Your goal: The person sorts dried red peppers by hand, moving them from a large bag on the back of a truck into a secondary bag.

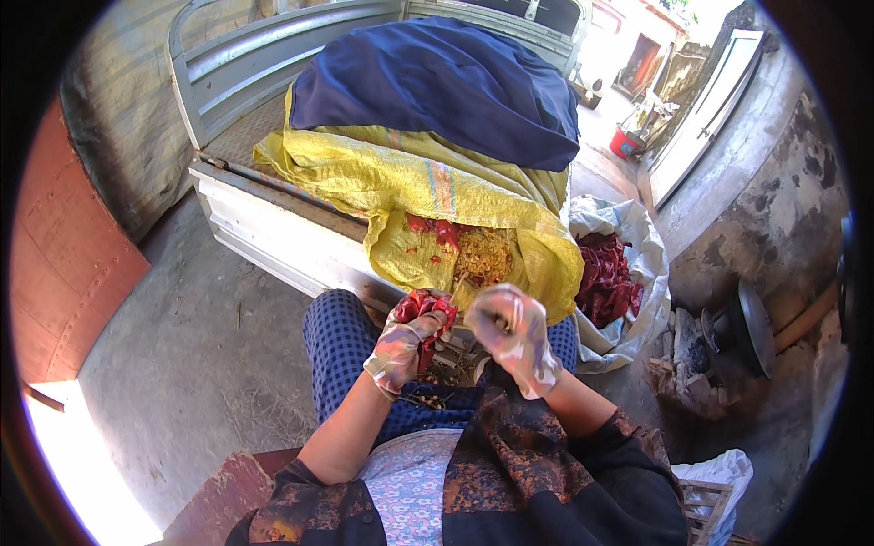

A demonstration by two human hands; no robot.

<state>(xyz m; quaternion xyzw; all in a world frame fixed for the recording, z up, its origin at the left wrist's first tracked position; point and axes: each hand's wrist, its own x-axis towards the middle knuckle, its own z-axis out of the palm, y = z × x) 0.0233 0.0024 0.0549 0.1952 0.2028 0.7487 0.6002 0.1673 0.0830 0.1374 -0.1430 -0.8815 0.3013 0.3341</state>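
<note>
My left hand (pixel 399 346), in a camouflage-patterned glove, is closed around dried red chili peppers (pixel 435 308) above my lap. Close beside it on the right, my right hand (pixel 514 332) wears a matching glove. Its fingers are curled in and slightly blurred, and whatever they may pinch is hidden. Just beyond both hands, a yellow woven sack (pixel 387 246) holds a heap of yellow-orange chili seeds (pixel 485 255), with several red chili pieces (pixel 437 229) next to the heap. Plant scraps lie on my lap below the hands.
A dark blue cloth (pixel 437 91) covers the sack's back on a white truck bed (pixel 264 232). Right of my knees stands a white sack (pixel 648 246) full of red chilies (pixel 605 278). A dark round pan (pixel 754 329) leans farther right; a red bucket (pixel 625 142) is behind.
</note>
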